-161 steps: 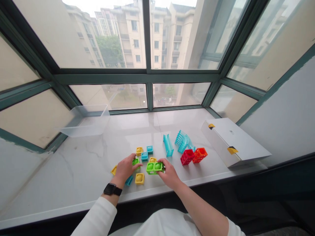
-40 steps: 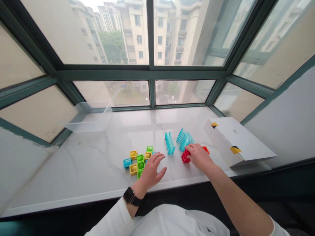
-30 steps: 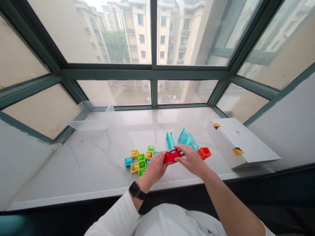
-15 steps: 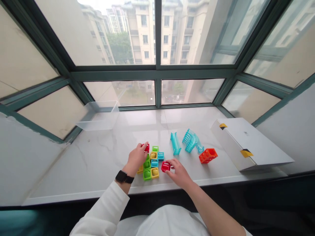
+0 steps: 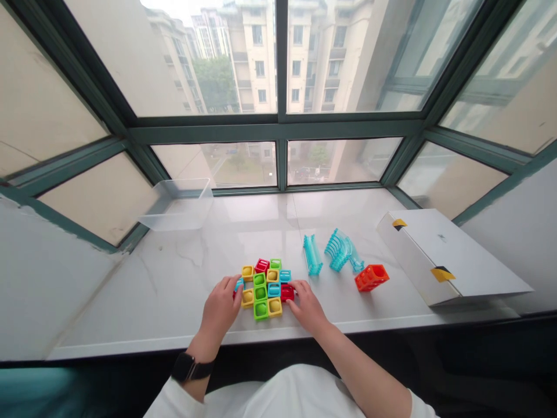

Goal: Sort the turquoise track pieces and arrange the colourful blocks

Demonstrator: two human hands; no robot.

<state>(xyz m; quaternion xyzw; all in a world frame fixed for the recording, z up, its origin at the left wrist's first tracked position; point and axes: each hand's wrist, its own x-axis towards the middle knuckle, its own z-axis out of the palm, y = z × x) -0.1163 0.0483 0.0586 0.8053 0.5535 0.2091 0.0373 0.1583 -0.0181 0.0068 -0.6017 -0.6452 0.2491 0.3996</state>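
1. Now the far red block (image 5: 261,266) sits released; the left hand (image 5: 220,306) touches the left edge of the block cluster (image 5: 260,292), grip unclear.
2. Right hand (image 5: 308,307) pinches another red block (image 5: 286,292), now against the cluster.
3. Clear tub (image 5: 174,222) stands far left, white box (image 5: 461,249) right.

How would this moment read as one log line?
left hand: at left red block, mostly hidden | right hand: touching right red block | block cluster: between hands | orange block: apart, right
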